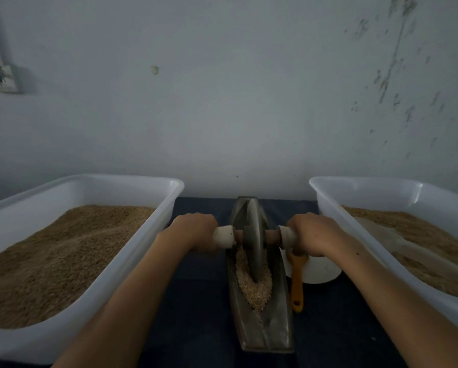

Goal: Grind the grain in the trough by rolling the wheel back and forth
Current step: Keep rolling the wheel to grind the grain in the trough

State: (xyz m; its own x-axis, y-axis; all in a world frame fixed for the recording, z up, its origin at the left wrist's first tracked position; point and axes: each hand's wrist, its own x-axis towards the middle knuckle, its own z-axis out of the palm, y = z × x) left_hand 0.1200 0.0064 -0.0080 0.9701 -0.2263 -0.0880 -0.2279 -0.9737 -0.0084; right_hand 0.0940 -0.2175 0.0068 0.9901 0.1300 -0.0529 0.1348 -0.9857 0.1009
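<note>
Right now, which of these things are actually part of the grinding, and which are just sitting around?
In use:
- wheel, gripped at its axle by the left hand and right hand
- trough
- grain in the trough

Lying about:
- left tub of grain
- right tub
- orange brush
- white dish

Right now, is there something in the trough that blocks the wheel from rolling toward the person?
Only the grain itself lies before the wheel in the trough. Nothing else visible blocks it. The orange brush lies outside, beside the trough's right wall.
</note>
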